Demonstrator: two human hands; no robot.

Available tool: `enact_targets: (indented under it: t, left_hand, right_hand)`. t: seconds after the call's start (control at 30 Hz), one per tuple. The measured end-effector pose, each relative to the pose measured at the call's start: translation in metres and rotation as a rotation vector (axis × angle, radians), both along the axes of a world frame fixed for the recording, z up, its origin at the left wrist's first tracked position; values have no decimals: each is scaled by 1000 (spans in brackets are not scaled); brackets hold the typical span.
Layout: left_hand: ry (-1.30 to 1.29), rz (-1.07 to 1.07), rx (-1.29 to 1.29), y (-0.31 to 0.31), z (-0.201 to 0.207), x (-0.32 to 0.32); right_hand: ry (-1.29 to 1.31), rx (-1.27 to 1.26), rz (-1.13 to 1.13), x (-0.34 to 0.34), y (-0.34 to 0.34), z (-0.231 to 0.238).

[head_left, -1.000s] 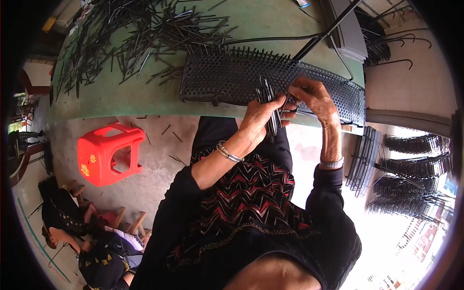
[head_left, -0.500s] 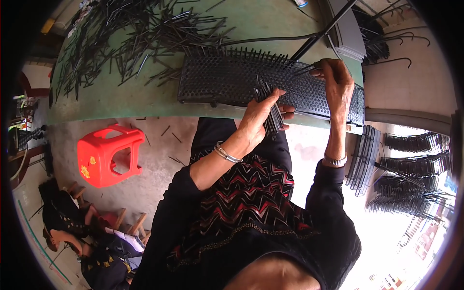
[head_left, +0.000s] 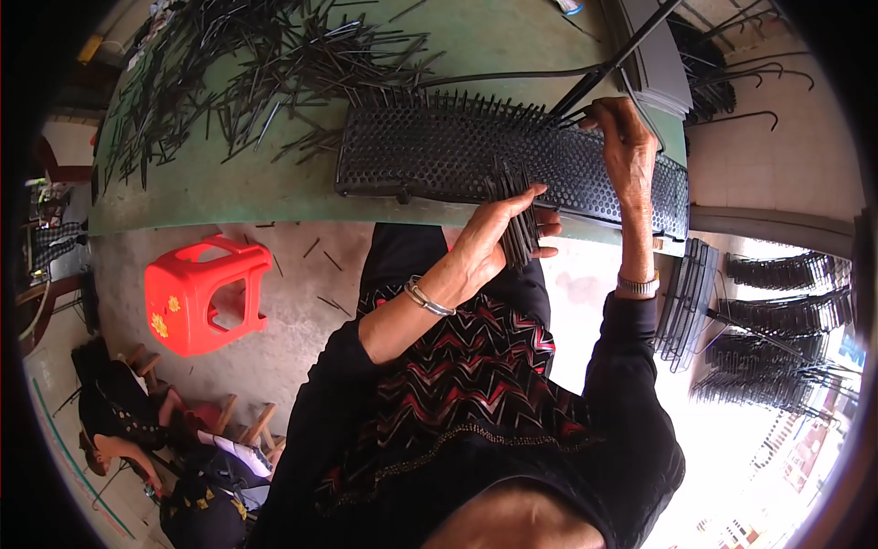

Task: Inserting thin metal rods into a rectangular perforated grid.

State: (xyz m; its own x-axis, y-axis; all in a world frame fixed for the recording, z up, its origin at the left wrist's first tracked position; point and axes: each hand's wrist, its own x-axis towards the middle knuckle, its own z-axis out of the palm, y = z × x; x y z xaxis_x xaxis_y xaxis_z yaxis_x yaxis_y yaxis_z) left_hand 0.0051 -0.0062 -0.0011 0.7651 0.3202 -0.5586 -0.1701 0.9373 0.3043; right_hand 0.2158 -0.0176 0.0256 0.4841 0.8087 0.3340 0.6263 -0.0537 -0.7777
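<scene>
A black perforated panel (head_left: 412,156) full of round holes lies along the near edge of the green table. Thin dark rods (head_left: 485,102) stand out in a row along its far edge. Over the panel's near edge, my left hand (head_left: 485,240) is closed round a bundle of thin dark rods (head_left: 519,224), with some of its fingers stretched out past them. My right hand (head_left: 629,151) is at the far edge, right of the row, its thumb and fingers pinched at the end of what looks like one thin rod. Its fingertips partly hide that rod.
A heap of loose rods (head_left: 265,64) covers the left of the green table (head_left: 229,197). A black bar (head_left: 613,64) slants over the panel by grey sheets (head_left: 654,69). A red plastic stool (head_left: 183,302) stands left; black racks (head_left: 686,306) are right. Another person (head_left: 119,403) sits lower left.
My right hand has moved up and slightly left, carrying its rod to the panel's far edge. My left hand with the bundle has shifted slightly right and nearer to me.
</scene>
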Motion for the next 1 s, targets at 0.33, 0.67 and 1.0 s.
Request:
enact_targets:
  t: [0.33, 0.67, 1.0]
  left_hand:
    - [-82, -49, 74, -1, -17, -4]
    - [46, 50, 138, -2, -2, -2]
    - [115, -45, 295, -5, 7, 1]
  right_hand:
    - [-72, -83, 89, 8, 9, -19]
    - [-299, -178, -173, -11, -7, -21]
    - [427, -423, 264, -32, -37, 5]
